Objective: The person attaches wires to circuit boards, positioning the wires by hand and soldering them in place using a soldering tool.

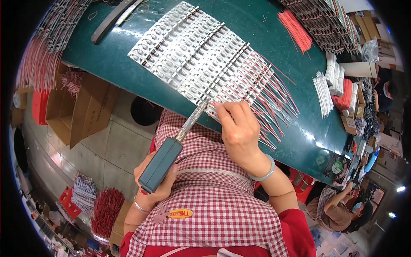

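- Fingers of the right hand [239, 130] pinched down on the near edge of the row of white modules [201, 55], at the end where red and white lead wires [267, 100] fan out; thumb and forefinger press one wire end against a module.
- Left hand [156, 182] clenched around the grey-green handle of a soldering iron [171, 150]; its metal shaft slants up so the tip meets the module just beside the right fingertips.
- Modules lie flat in tight diagonal rows on the green table [265, 25], near its front edge, right in front of the person's checked apron.
- Handling, as a judgement: modules look light, stiff, small; wires thin and springy, likely to shift unless pinned. Best held by the insulation close to the joint, clear of the hot tip. Iron: grip the handle only.
- Containers: open cardboard boxes [81, 107] on the floor at left, contents not visible; a red crate [68, 203] lower left holds bundled wires.
- Loose red wires [295, 30] and white wire bundles [323, 92] lie further along the table.
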A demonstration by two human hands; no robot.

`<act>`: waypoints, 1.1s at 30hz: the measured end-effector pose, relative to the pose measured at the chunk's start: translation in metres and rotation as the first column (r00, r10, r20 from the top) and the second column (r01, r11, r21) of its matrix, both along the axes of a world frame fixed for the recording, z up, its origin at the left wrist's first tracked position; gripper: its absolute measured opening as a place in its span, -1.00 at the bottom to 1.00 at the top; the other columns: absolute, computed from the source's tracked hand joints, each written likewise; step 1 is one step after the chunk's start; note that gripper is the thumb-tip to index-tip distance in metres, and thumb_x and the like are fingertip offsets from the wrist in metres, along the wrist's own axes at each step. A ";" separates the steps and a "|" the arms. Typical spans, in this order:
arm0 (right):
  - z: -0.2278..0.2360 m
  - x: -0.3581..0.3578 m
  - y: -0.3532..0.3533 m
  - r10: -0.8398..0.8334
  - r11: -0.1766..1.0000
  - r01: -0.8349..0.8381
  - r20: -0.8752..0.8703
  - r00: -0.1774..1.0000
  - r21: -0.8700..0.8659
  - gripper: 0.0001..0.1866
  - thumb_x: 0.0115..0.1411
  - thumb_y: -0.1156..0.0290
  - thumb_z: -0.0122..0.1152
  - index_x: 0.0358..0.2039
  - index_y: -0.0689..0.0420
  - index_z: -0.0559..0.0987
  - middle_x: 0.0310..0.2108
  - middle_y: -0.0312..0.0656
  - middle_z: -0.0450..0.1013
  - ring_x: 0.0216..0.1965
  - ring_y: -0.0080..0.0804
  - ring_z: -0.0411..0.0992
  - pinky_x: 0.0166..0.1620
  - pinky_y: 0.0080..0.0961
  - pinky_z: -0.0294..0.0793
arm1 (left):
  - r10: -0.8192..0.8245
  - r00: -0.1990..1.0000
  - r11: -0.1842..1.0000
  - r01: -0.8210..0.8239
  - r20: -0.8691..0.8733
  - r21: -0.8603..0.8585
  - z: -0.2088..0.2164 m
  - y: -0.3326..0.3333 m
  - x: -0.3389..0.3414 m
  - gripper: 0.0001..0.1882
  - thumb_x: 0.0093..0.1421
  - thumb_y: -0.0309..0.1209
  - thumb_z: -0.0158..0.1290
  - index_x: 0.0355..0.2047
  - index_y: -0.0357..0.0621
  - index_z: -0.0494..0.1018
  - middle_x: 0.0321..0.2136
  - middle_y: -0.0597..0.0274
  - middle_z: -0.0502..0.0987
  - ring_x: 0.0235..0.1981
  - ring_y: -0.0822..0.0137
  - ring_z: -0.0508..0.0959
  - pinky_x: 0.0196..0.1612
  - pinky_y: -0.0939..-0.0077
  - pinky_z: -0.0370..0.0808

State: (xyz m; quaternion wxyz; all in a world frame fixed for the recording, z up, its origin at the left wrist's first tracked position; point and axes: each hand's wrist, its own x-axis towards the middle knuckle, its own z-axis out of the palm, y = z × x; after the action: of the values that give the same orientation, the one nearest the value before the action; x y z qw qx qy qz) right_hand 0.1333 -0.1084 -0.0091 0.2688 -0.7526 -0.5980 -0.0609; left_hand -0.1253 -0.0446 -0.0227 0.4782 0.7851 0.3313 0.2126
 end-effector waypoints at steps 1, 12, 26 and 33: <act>-0.001 0.000 0.000 0.001 1.000 -0.001 0.000 1.000 0.001 -0.66 -0.06 0.72 0.29 -0.20 0.28 0.64 -0.32 -0.15 0.50 -0.34 -0.24 0.45 -0.33 -0.35 0.49 | 0.005 1.000 1.000 -0.005 -0.006 -0.018 0.000 0.000 -0.002 -0.71 0.05 -0.56 0.29 -0.18 -0.40 0.60 -0.24 -0.09 0.65 -0.33 0.11 0.70 -0.26 0.41 0.62; -0.002 -0.008 -0.005 0.031 0.996 -0.026 -0.054 0.998 0.081 -0.63 -0.09 0.75 0.33 -0.18 0.29 0.65 -0.34 -0.13 0.51 -0.36 -0.23 0.46 -0.36 -0.36 0.49 | 0.002 0.999 1.000 -0.002 -0.037 -0.020 -0.004 -0.004 -0.010 -0.70 0.05 -0.55 0.29 -0.18 -0.39 0.60 -0.23 -0.09 0.65 -0.33 0.09 0.70 -0.26 0.40 0.63; -0.008 -0.011 -0.006 0.003 0.998 -0.001 -0.016 1.000 0.068 -0.66 -0.07 0.72 0.35 -0.21 0.27 0.67 -0.35 -0.15 0.51 -0.38 -0.25 0.45 -0.39 -0.39 0.48 | -0.048 0.998 0.994 0.052 -0.043 0.099 0.019 0.006 0.010 -0.75 0.01 -0.60 0.27 -0.25 -0.38 0.59 -0.27 -0.05 0.62 -0.35 0.09 0.67 -0.26 0.40 0.61; -0.009 -0.011 -0.006 0.003 0.998 -0.003 -0.006 1.000 0.060 -0.68 -0.07 0.71 0.34 -0.22 0.28 0.66 -0.36 -0.14 0.51 -0.38 -0.25 0.45 -0.39 -0.38 0.48 | -0.049 0.998 0.997 0.051 -0.041 0.059 0.011 0.004 0.003 -0.75 0.01 -0.58 0.29 -0.25 -0.37 0.60 -0.31 -0.03 0.62 -0.37 0.10 0.67 -0.27 0.40 0.61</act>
State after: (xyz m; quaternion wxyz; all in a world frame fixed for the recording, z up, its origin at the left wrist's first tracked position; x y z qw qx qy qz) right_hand 0.1221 -0.1142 -0.0184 0.2932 -0.7435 -0.5962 -0.0763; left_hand -0.1220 -0.0410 -0.0119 0.4530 0.8111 0.3146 0.1947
